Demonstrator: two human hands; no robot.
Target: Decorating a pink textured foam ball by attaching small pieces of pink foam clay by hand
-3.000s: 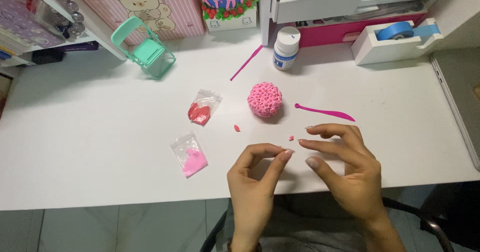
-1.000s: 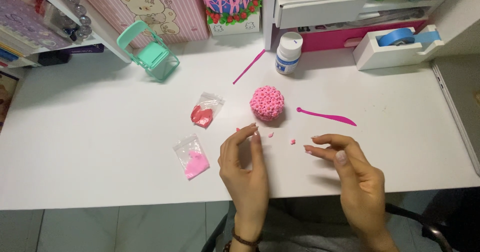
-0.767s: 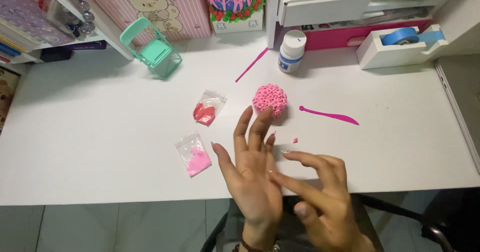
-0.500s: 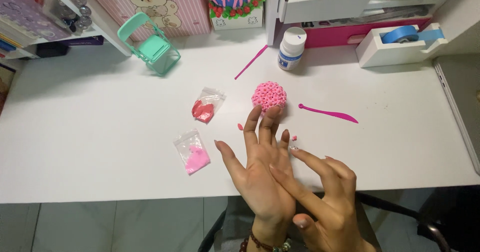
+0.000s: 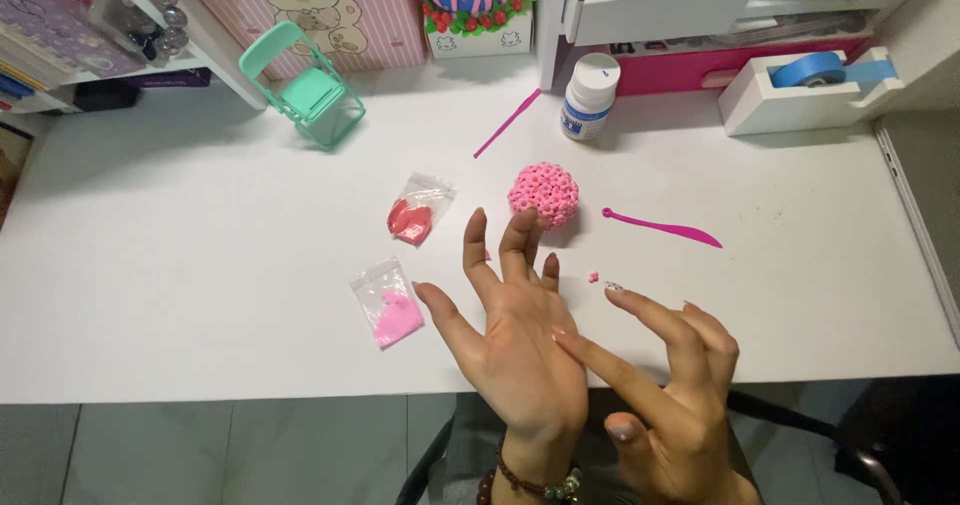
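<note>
Left hand (image 5: 520,340): lay flat, palm up, fingers spread wide, holding nothing visible.
Right hand (image 5: 670,395): open, 1 fingertip pressed onto that palm (perhaps rolling clay).
Pink clay ball (image 5: 543,192): sat just beyond the left fingertips.

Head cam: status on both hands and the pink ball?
Left hand open flat, palm up, empty. Right hand open, one finger pressing the left palm. Pink beaded ball on the desk beyond left fingertips, seemingly untouched. Pink crumb nearby.

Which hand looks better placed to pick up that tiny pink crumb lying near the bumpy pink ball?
Probably the right hand: its fingertips hover beside the pink crumb, while the left hand lies open, palm up.
</note>
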